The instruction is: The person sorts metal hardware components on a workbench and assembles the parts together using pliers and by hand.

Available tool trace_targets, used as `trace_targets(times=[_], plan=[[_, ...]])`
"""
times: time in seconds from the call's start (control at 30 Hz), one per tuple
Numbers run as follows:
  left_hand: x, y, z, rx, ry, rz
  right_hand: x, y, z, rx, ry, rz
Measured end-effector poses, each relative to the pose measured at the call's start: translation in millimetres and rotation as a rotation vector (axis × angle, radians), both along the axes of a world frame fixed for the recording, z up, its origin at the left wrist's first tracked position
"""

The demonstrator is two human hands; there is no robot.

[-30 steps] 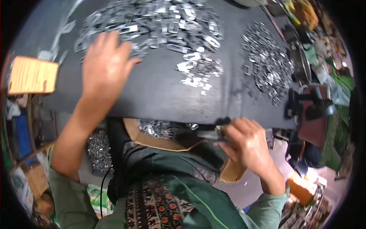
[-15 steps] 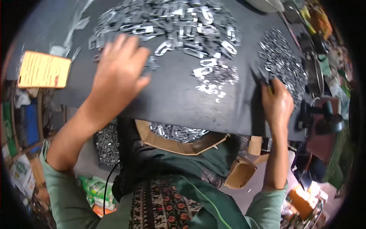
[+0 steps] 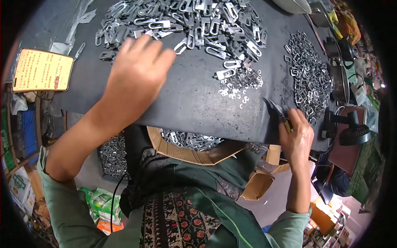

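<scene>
My left hand (image 3: 138, 72) hovers palm down with spread fingers over the dark table (image 3: 194, 107), at the near edge of a big heap of flat metal clips (image 3: 186, 20). It holds nothing. My right hand (image 3: 295, 134) grips a small dark pointed tool (image 3: 276, 110) at the table's front right edge. The tool's tip lies on the table, just left of a second heap of small metal loops (image 3: 308, 74). A little cluster of tiny metal rings (image 3: 240, 84) lies between the two hands.
A yellow printed card (image 3: 41, 70) lies at the table's left edge. A cardboard box (image 3: 194, 144) with metal parts sits under the front edge, above my lap. A small black fan (image 3: 351, 132) stands to the right, with pans (image 3: 339, 78) beyond it.
My right hand has come up from below the table edge with the tool and set it on the table. My left hand has shifted slightly right along the clip heap.
</scene>
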State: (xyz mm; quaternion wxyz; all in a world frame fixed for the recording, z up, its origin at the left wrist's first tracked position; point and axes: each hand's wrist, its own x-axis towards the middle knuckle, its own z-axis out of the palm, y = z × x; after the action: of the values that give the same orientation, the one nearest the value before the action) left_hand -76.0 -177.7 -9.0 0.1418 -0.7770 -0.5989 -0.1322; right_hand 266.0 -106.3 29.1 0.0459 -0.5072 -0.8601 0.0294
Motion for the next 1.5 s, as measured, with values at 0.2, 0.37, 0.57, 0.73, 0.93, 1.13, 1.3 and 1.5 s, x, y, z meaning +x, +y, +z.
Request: trace_targets(times=[0.2,0.37,0.57,0.73,0.93,1.13,1.3,1.5], plan=[[26.2,-40.2,30.2,-0.669,-1.981,0.26,-6.5,-16.7,13.1,-0.286,0.296,0.016],[79.8,-63.2,19.6,-1.012,-2.058,0.222,-31.8,-45.2,8.5,-0.781,0.605,0.099],[94.9,-60.8,13.6,-1.081,-1.948,0.133,-43.7,-55.6,2.9,-0.853,0.79,0.002],[104.1,-65.0,0.8,-1.02,-1.937,0.095,-43.3,-53.3,-6.5,-0.811,0.798,0.066],[109.1,-67.9,0.6,-1.01,-1.978,0.068,-41.9,-51.5,-6.8,-0.808,0.799,0.152],[110.1,-68.0,-10.6,-0.77,-1.574,-0.113,-36.8,-46.3,-3.6,-0.853,0.686,0.275],[123.6,-70.6,-11.4,-0.557,-1.356,-0.116,-36.0,-48.7,3.3,-1.244,0.692,-0.171],[103.4,-66.1,-2.7,-1.177,-2.123,0.101,-34.4,-2.1,16.8,0.028,-0.042,0.376]])
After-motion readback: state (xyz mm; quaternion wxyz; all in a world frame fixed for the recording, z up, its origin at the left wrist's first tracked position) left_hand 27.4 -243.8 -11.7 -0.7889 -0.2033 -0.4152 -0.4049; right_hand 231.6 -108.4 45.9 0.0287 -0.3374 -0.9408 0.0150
